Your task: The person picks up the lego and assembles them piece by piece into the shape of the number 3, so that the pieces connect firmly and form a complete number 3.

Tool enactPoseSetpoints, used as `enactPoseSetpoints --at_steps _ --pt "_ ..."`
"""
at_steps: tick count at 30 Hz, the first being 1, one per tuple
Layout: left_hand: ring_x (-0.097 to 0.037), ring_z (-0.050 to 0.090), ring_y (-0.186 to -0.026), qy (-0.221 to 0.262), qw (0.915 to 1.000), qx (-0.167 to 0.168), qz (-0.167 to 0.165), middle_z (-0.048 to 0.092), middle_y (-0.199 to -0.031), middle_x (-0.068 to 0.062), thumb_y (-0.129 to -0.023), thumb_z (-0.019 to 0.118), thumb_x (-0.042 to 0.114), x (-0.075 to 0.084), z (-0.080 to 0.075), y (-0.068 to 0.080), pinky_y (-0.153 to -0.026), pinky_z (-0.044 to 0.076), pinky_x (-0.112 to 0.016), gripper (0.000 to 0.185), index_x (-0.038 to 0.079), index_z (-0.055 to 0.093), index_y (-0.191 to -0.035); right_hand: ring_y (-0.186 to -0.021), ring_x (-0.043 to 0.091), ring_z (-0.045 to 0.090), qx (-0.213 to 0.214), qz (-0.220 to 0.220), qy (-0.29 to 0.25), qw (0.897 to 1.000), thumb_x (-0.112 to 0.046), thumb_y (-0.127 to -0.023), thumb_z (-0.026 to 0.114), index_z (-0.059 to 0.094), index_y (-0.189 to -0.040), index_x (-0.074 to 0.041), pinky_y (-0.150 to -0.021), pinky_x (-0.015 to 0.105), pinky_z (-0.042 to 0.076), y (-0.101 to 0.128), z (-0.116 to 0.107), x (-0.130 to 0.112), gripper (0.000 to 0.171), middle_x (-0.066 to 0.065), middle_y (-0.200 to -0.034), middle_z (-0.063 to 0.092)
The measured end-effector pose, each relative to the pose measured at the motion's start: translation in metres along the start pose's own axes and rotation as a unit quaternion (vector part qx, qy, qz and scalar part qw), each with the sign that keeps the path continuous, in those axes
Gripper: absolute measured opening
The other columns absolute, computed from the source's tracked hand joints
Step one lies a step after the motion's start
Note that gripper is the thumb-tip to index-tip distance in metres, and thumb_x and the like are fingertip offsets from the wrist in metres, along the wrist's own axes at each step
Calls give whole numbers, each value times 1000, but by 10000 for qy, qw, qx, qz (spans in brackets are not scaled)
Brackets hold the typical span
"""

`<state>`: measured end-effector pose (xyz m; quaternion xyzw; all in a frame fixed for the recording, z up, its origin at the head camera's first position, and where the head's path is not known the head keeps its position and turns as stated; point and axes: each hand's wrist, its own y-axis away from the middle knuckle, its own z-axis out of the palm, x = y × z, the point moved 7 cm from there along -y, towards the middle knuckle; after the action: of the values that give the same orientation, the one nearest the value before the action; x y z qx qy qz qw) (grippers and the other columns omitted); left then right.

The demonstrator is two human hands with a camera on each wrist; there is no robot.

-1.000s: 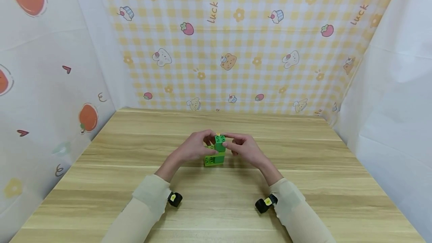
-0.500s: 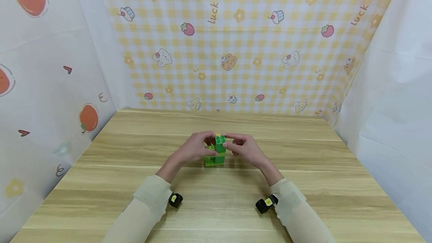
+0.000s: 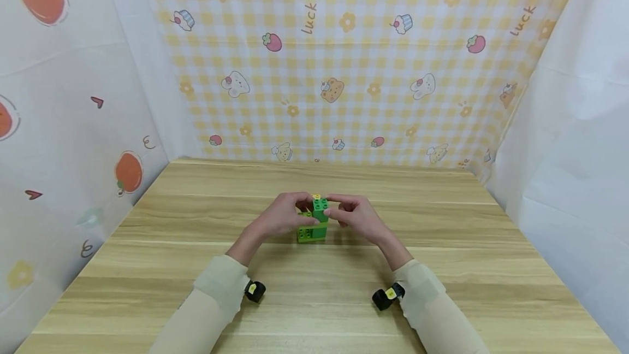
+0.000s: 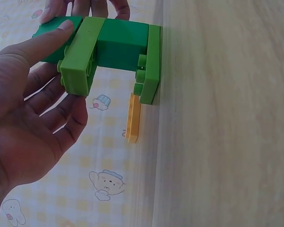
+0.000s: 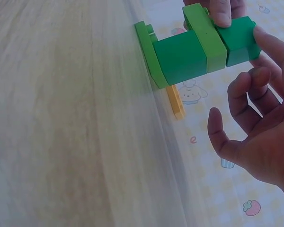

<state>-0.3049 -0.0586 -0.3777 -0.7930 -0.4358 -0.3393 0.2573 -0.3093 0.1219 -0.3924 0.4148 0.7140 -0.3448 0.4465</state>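
Where the head view looks down, a small block tower [image 3: 315, 222] stands at mid worktop [image 3: 196, 266], w/ both hands meeting at its top. Left hand [image 3: 282, 216] comes in from the left, fingers curled round the upper blocks; right hand [image 3: 355, 216] comes from the right, fingertips pinching the dark green top block [image 3: 320, 207]. Yellow stud shows on the very top. Cream sleeves [image 3: 216, 288] at the near edge, each w/ a black wrist camera. Checked yellow cloth [image 3: 344, 70] hangs behind, at the far side.

Left wrist view: tower [image 4: 109, 52] seen sideways, its light green base plate [image 4: 151, 64] flat on the worktop [image 4: 222, 142]. Left hand [image 4: 31, 113] has its thumb lying along the dark green block and fingers tucked under a light green block [image 4: 80, 56] partway up. Yellow flat piece [image 4: 133, 118] lies on the worktop just beyond the base, apart from it.

Right wrist view: right hand [image 5: 255, 118] touches the top block [image 5: 239, 40] w/ a fingertip, other fingers loosely bent beside it. Left-hand fingertips [image 5: 220, 12] press the light green band [image 5: 206, 35] from the far side. Yellow piece [image 5: 176, 101] behind the base.
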Motion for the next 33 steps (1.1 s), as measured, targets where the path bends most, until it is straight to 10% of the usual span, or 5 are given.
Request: enactPoseSetpoints --at_steps 33 --pt "-16 63 -96 30 9999 -42 -88 72 -104 2 -93 82 23 -4 1 -1 -85 53 -35 23 13 73 -112 -64 14 50 37 46 -323 9995 -20 -98 76 71 -138 -13 -69 33 46 -1 2 4 41 -2 -66 52"
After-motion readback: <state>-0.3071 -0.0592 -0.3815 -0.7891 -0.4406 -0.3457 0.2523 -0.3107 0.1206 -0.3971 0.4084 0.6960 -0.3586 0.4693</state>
